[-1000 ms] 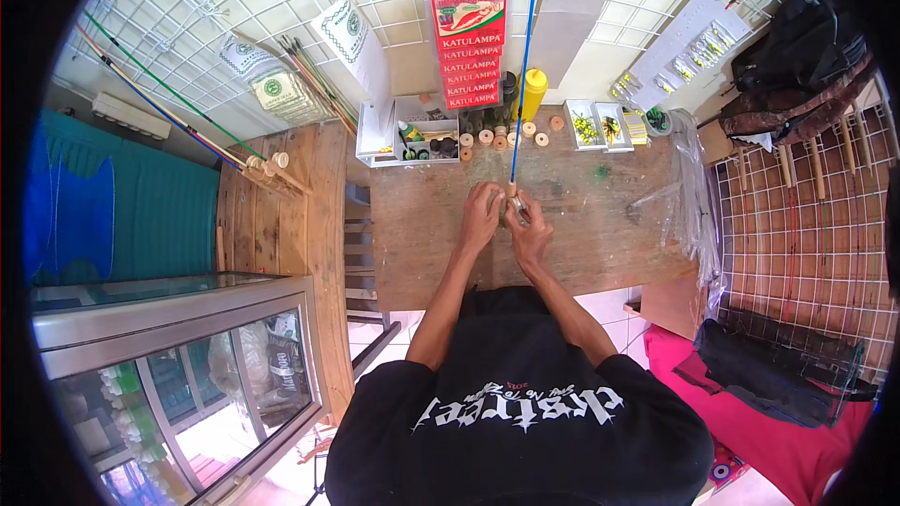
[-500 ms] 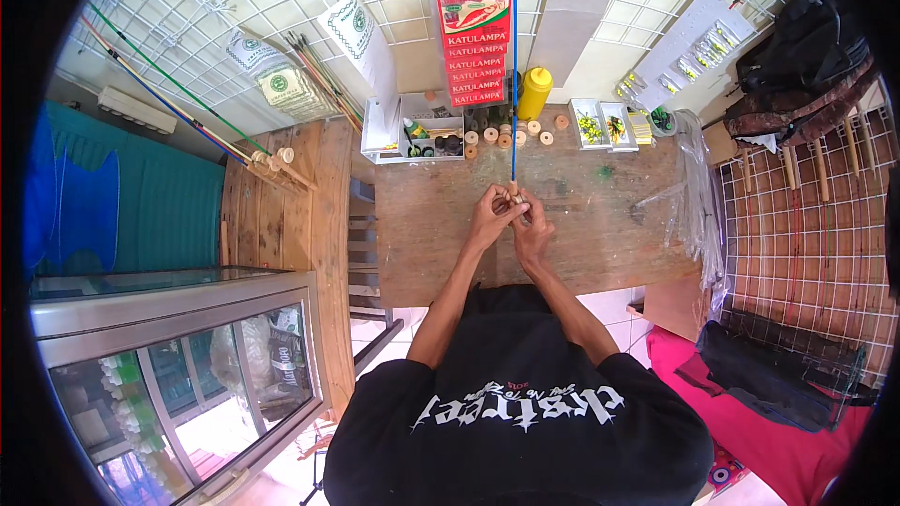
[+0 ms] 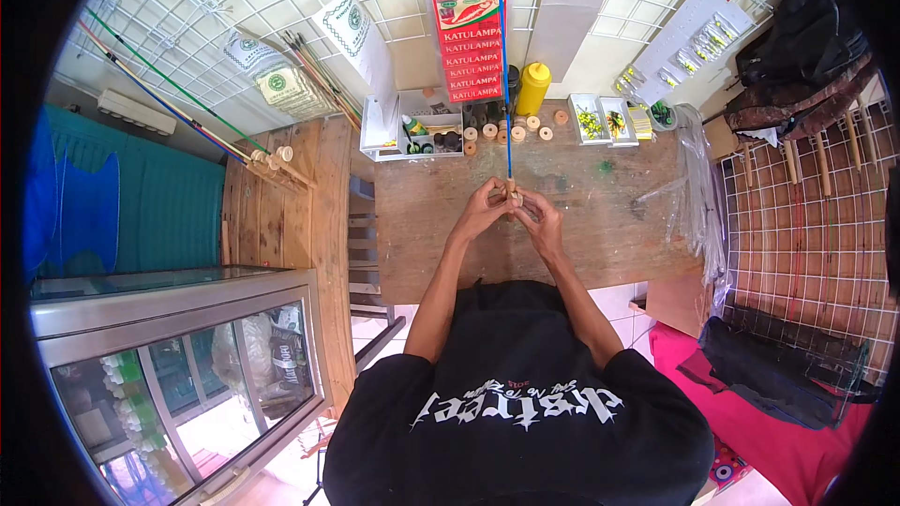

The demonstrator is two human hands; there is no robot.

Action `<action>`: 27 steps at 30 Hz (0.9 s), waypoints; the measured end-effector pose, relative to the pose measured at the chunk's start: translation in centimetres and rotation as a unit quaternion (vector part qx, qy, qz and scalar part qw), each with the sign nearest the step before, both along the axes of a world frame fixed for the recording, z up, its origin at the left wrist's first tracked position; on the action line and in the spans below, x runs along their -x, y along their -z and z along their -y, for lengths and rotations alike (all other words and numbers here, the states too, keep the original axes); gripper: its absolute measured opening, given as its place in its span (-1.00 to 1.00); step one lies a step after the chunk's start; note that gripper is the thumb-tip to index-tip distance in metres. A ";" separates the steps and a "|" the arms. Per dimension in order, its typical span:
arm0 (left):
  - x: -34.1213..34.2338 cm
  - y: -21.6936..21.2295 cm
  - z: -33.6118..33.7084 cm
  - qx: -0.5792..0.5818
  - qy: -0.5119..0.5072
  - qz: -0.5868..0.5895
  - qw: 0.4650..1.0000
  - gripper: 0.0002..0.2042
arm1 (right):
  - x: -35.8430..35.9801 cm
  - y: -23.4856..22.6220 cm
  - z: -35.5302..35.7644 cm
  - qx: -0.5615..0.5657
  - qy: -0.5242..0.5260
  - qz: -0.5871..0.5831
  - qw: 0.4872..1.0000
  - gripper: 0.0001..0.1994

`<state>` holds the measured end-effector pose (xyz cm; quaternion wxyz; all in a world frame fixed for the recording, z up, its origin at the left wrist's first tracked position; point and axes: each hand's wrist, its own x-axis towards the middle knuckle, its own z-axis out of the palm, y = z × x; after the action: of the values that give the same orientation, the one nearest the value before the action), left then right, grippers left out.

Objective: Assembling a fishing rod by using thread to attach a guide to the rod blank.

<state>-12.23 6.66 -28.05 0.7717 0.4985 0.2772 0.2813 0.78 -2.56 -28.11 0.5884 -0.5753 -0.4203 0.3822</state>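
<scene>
A slim blue fishing rod (image 3: 509, 145) points away from me over the table, its far end rising past the red packets on the wall. At its near end is a pale wooden handle with a small wooden reel (image 3: 515, 197). My left hand (image 3: 480, 212) pinches the handle from the left, thumb and fingertips closed on it. From the right, my right hand (image 3: 544, 223) has its thumb and fingertips closed on the reel. The fingers partly cover the handle and reel, so their exact grip is hard to make out.
Small wooden discs (image 3: 518, 134) lie along the back of the wooden table (image 3: 600, 225), near a yellow squeeze bottle (image 3: 533, 89). A white box of small bottles (image 3: 436, 142) is left of them; white trays of yellow pieces (image 3: 600, 120) are right. Clear plastic sleeves (image 3: 698, 197) hang over the right edge.
My hands have drawn slightly apart at the handle, the right one shifting rightward and back. The rod's far end has swung a little left.
</scene>
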 end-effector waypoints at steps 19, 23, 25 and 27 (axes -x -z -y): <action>-0.4 0.1 0.4 0.027 -0.036 -0.037 0.998 -0.81 | 2.1 1.0 -0.5 0.009 0.122 -0.012 0.992 -0.64; 0.3 1.5 0.2 0.006 -0.044 -0.018 0.999 -0.81 | 1.9 -0.1 -0.5 0.052 0.075 -0.170 0.981 -0.68; 0.1 1.2 0.1 -0.047 -0.052 -0.038 0.997 -0.83 | 1.6 -0.2 -0.4 0.073 0.065 -0.227 0.969 -0.69; -0.1 0.3 0.3 -0.023 -0.041 -0.033 0.998 -0.84 | 1.3 0.2 -0.2 0.031 0.048 -0.239 0.969 -0.73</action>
<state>-12.09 6.40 -28.38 0.7387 0.5131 0.3159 0.3022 -0.50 -2.38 -28.31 0.6715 -0.5046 -0.2272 0.4929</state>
